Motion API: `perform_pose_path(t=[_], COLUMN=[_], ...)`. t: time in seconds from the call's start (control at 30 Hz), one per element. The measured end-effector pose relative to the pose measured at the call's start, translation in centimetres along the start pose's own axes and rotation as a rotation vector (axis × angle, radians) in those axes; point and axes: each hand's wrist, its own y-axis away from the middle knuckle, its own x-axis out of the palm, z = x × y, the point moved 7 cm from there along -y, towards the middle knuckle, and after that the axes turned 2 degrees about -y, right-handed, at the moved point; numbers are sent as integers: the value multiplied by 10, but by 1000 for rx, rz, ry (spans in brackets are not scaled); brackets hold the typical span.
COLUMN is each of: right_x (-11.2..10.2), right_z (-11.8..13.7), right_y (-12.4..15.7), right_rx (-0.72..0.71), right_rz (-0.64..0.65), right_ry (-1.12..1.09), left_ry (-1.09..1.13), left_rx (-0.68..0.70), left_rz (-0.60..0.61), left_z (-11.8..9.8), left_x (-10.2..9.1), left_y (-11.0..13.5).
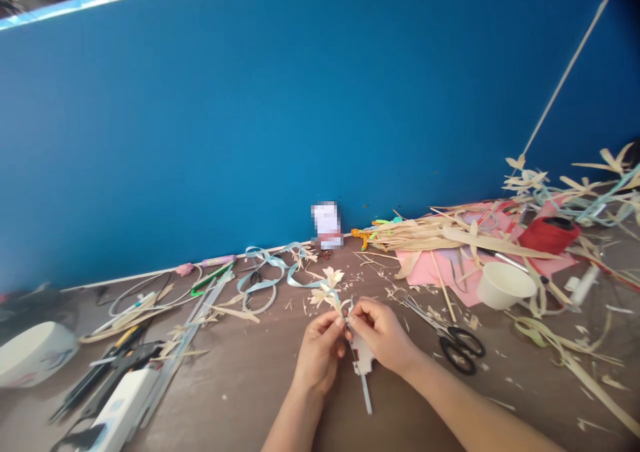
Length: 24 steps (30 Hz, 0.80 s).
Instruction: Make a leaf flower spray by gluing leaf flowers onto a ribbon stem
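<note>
Both hands meet over the brown table (240,385). My left hand (317,352) is closed, pinching the stem of a small cream leaf flower (327,292) that sticks up above the fingers. My right hand (383,335) is closed too, pinching the same stem from the right, and a pale strip (365,389) hangs down below the fingers. Black-handled scissors (453,342) lie just right of my right hand.
Dried palm-leaf strips (450,235) and pink paper (430,269) pile up at the back right, with a white cup (505,284) and a red spool (547,234). Light-blue ribbon (273,265) loops behind. Tools and a white box (123,409) lie at left, beside a white bowl (33,352). A blue wall (300,105) stands behind.
</note>
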Motion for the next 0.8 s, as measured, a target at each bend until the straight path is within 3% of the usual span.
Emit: perform_pose_path(t=[0.8], right_x=[-2], right_z=[-4], right_y=[-3], right_rx=[5], right_rz=[-33], right_ry=[54], left_ry=[35], left_rx=[-14], left_rz=[-26], left_z=[0], left_x=[-3], left_y=[0])
